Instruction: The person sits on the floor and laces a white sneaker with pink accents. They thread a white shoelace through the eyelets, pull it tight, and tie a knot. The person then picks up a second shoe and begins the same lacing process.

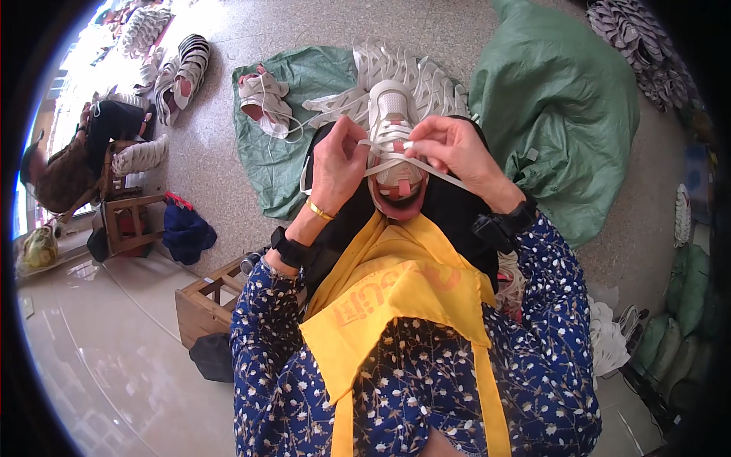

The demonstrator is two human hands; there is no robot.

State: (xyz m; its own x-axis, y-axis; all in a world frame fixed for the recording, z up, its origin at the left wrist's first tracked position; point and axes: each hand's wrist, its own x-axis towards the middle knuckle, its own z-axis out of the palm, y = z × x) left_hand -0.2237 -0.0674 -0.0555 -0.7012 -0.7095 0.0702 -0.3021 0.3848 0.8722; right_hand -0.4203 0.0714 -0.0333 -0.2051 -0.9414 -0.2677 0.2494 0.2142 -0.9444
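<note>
A white sneaker (397, 186) with pink parts rests on my lap, its toe pointing away from me. White laces (394, 154) cross over its upper. My left hand (339, 161) pinches a lace at the shoe's left side, thumb and fingers pressed together. On the other side, my right hand (455, 149) pinches a lace close to the eyelets, and a loose lace end runs out below it to the right. The fingertips of both hands hide part of the lacing.
Beyond my knees, a green woven sheet (266, 179) bears another sneaker (266, 103) and a row of white shoe uppers (392, 65). A bulging green sack (563, 114) stands at right. Wooden stools (205, 301) and stacked shoes (181, 80) are at left.
</note>
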